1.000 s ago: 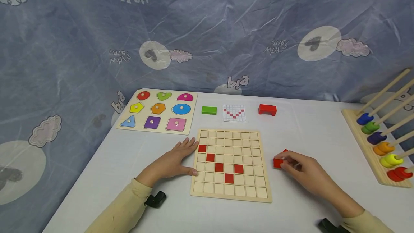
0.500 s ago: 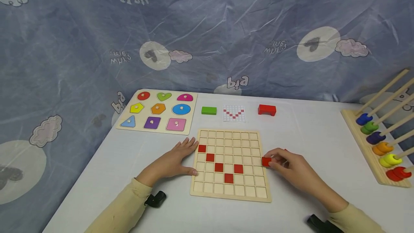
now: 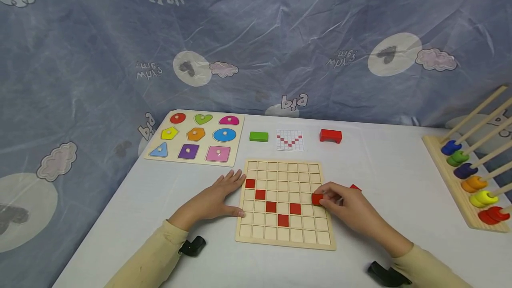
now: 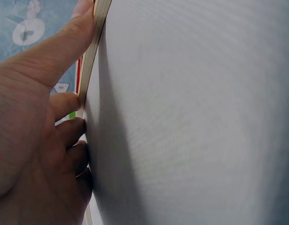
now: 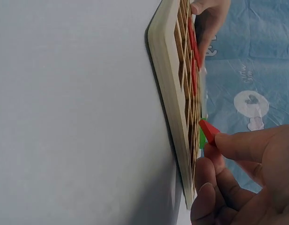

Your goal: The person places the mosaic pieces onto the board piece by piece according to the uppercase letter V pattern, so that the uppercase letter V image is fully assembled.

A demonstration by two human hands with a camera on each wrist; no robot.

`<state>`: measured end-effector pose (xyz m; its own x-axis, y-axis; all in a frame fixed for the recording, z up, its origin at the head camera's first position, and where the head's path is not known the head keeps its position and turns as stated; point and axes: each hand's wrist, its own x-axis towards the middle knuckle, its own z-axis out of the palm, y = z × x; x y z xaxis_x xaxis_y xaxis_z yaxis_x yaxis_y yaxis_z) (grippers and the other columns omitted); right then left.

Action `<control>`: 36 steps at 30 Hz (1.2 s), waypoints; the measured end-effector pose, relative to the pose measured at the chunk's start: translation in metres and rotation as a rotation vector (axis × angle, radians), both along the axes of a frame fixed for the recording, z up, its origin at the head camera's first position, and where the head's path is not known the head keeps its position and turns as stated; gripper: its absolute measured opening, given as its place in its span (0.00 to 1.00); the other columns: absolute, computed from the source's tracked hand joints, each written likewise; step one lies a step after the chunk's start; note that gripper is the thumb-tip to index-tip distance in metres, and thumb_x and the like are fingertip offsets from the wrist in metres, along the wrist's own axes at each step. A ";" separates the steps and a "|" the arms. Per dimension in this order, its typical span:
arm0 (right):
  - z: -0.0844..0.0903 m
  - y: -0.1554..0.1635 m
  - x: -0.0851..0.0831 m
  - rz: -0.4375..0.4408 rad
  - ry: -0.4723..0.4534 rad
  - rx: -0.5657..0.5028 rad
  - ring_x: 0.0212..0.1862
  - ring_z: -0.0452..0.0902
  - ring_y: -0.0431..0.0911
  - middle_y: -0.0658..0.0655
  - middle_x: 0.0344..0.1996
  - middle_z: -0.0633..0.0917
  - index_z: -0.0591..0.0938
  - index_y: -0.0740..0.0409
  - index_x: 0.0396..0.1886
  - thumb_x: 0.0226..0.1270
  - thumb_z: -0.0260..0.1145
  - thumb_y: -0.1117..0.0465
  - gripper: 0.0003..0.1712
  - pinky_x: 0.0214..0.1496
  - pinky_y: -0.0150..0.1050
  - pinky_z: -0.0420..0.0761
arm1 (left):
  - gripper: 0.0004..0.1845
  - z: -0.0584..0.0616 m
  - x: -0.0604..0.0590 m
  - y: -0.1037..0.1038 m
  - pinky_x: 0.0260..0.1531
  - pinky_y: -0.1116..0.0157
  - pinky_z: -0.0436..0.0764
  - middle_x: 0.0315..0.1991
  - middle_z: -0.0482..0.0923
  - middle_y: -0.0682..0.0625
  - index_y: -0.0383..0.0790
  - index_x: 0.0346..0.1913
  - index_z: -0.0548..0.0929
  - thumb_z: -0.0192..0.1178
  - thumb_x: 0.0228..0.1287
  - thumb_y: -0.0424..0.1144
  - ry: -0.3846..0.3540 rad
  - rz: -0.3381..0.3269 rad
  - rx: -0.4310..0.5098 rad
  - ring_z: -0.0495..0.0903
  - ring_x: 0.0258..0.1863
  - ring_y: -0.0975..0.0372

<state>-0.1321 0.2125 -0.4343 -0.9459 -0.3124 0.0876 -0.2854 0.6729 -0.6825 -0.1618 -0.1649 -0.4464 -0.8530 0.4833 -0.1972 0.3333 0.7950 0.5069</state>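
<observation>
A wooden grid board [image 3: 288, 246] lies on the white table, with several red square tiles [image 3: 283, 220] set in its cells in a checkmark-like line. My right hand [image 3: 352, 206] pinches another red square tile [image 3: 317, 199] between thumb and fingers over the board's right-hand columns. In the right wrist view that red tile [image 5: 209, 131] is tilted just above the grid. My left hand [image 3: 214, 199] rests at the board's left edge, fingers spread and fairly straight, thumb on the rim; the left wrist view shows the thumb [image 4: 64, 44] along the wooden edge.
Behind the board lie a green block [image 3: 258, 137], a pattern card [image 3: 290, 140] with a red V of squares, and a red arch block [image 3: 330, 136]. A shape puzzle [image 3: 236, 154] is back left, a bead abacus [image 3: 452, 190] right. Another red piece [image 3: 355, 187] peeks out behind my right hand.
My right hand has moved left with the red tile, from the table beside the board to over its right-hand columns. The left hand stays in place.
</observation>
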 end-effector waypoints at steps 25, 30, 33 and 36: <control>-0.002 -0.027 -0.008 -0.003 0.041 0.055 0.31 0.74 0.38 0.42 0.27 0.78 0.87 0.47 0.42 0.63 0.74 0.66 0.11 0.33 0.31 0.76 | 0.57 0.000 0.000 -0.001 0.79 0.51 0.44 0.82 0.49 0.49 0.45 0.81 0.58 0.75 0.53 0.60 0.003 -0.007 0.004 0.40 0.82 0.52; -0.001 -0.028 -0.009 0.001 0.030 0.054 0.33 0.74 0.38 0.42 0.29 0.80 0.86 0.47 0.42 0.63 0.74 0.67 0.12 0.34 0.31 0.76 | 0.57 0.000 0.000 0.000 0.79 0.51 0.45 0.82 0.48 0.49 0.45 0.81 0.58 0.75 0.52 0.60 0.004 -0.005 0.001 0.41 0.82 0.52; -0.001 -0.028 -0.010 -0.001 0.026 0.059 0.33 0.73 0.38 0.43 0.33 0.81 0.86 0.47 0.43 0.62 0.75 0.68 0.13 0.34 0.31 0.76 | 0.57 0.000 0.000 0.000 0.79 0.52 0.45 0.82 0.48 0.50 0.45 0.81 0.58 0.75 0.52 0.61 0.003 -0.003 -0.001 0.40 0.82 0.53; -0.002 -0.029 -0.011 -0.004 0.026 0.075 0.33 0.73 0.38 0.44 0.37 0.82 0.87 0.47 0.43 0.61 0.75 0.67 0.13 0.33 0.31 0.76 | 0.57 -0.002 0.000 -0.001 0.79 0.52 0.45 0.82 0.49 0.50 0.45 0.81 0.58 0.75 0.52 0.61 0.007 -0.001 -0.001 0.41 0.82 0.53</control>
